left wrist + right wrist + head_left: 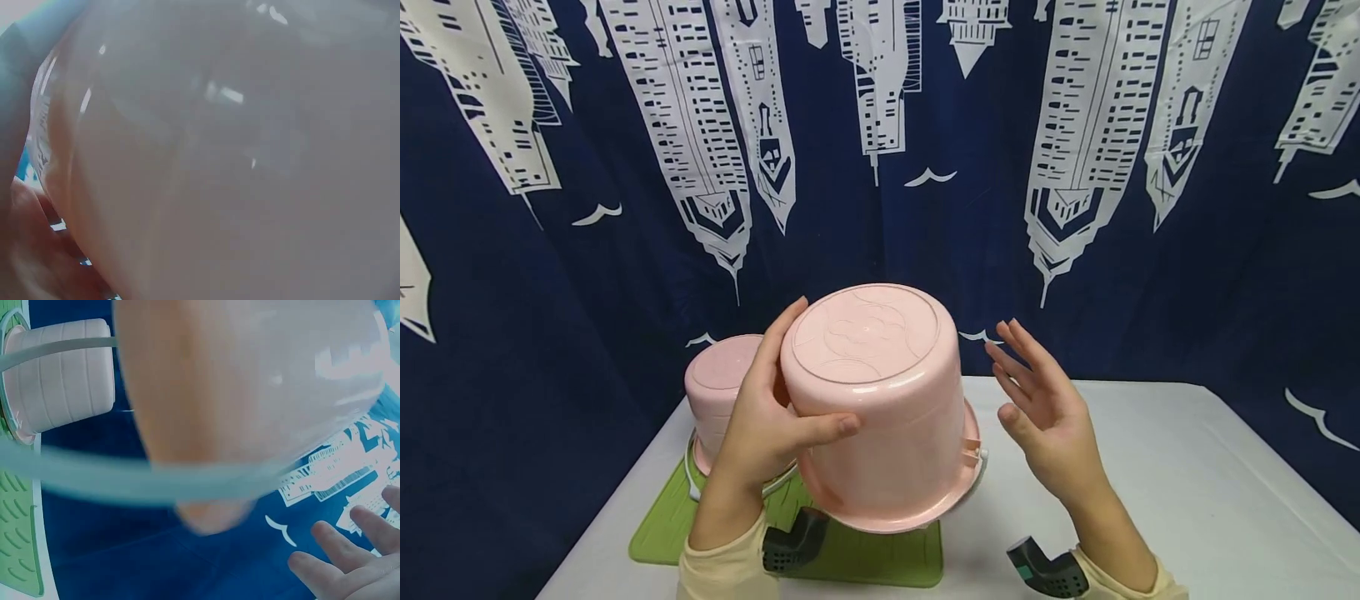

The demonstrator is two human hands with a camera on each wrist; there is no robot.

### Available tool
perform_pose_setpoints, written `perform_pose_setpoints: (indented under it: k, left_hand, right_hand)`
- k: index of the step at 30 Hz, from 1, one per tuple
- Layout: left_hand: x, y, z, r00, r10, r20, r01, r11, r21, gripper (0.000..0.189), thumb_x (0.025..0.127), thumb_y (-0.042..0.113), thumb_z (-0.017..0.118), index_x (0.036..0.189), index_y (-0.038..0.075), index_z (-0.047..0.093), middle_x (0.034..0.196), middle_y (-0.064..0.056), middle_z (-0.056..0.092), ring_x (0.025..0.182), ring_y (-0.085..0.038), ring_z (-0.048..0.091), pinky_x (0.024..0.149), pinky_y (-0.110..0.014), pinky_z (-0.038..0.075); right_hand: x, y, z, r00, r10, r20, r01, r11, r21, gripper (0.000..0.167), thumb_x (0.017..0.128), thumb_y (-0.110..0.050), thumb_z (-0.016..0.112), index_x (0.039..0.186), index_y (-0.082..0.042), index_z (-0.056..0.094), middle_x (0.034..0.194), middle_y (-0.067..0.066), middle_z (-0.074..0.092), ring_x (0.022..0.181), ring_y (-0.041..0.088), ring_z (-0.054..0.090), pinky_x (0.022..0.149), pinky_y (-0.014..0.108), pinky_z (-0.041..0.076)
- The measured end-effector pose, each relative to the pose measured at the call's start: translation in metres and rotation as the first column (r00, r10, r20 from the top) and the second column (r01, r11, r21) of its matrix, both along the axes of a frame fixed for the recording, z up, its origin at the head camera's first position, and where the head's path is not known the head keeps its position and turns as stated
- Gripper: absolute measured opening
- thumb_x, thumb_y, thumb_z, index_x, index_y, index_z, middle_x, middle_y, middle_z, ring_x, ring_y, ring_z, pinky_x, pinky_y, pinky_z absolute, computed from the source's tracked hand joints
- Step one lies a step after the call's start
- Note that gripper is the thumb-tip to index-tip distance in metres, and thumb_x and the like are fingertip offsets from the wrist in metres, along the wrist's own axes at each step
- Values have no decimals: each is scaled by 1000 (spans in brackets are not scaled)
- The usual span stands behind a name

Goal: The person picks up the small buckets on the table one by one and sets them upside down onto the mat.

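A large pink bucket (880,450) is upside down in the air in the head view, its round base tilted toward me. My left hand (767,408) holds it from the left, thumb across the front and fingers round the far side. In the left wrist view the bucket's wall (237,187) fills most of the picture. To the bucket's right, my right hand (1048,417) is apart from it, fingers spread and holding nothing. The right wrist view shows those fingers (331,550) away from the bucket (250,381), whose handle (206,481) crosses in front.
Behind my left hand a smaller pink bucket (711,408) stands upside down on a green mat (865,558). The mat lies on a white table (1157,483). A dark blue curtain (880,242) with white building prints hangs behind.
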State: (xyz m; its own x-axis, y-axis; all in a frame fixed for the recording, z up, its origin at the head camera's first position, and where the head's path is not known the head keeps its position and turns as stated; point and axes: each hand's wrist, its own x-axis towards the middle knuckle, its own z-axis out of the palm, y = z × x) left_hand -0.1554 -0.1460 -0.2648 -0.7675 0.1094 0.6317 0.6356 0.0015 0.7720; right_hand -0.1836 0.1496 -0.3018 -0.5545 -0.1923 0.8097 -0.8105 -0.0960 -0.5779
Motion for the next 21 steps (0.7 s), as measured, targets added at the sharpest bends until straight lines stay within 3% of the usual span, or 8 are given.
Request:
perform_pose_setpoints:
  k: [4, 9, 12, 16, 21]
  left_hand:
    - [-20, 3, -14, 991, 87, 104, -76, 992, -104, 123, 58, 18, 100, 157, 28, 28, 147, -1, 46, 129, -20, 49, 107, -39, 41]
    - [-53, 11, -46, 967, 211, 141, -169, 950, -263, 131, 52, 32, 103, 156, 31, 24, 149, 0, 42, 132, -19, 45, 110, -45, 35]
    - [-68, 12, -63, 950, 267, 160, -203, 920, -334, 134, 49, 37, 103, 156, 28, 23, 148, -4, 43, 131, -22, 46, 109, -45, 35]
    - [-77, 11, -77, 928, 294, 227, -198, 909, -368, 132, 50, 35, 103, 156, 21, 24, 147, -11, 45, 131, -26, 48, 110, -46, 34]
    - [-79, 7, -79, 904, 274, 327, -165, 931, -325, 129, 52, 22, 103, 153, 14, 24, 147, -15, 43, 132, -31, 46, 112, -48, 30]
  right_hand:
    - [2, 0, 2, 999, -42, 31, 41, 999, 34, 66, 99, -9, 66, 156, -3, 33, 157, 16, 36, 140, 30, 42, 109, 32, 37]
    - [3, 2, 2, 998, -58, 26, 57, 997, 47, 65, 99, 0, 62, 156, -3, 33, 157, 17, 37, 139, 28, 44, 109, 29, 38]
    - [3, 3, 3, 998, -53, 26, 52, 998, 33, 65, 98, 5, 61, 156, -1, 32, 156, 17, 38, 138, 29, 45, 109, 29, 38]
    - [3, 4, 3, 998, -52, 42, 50, 998, 44, 67, 95, 9, 61, 156, -1, 33, 156, 16, 38, 138, 28, 45, 108, 28, 38]
    - [1, 7, 3, 997, -56, 48, 53, 997, 62, 67, 95, 11, 59, 156, -5, 35, 156, 16, 37, 139, 27, 45, 108, 27, 38]
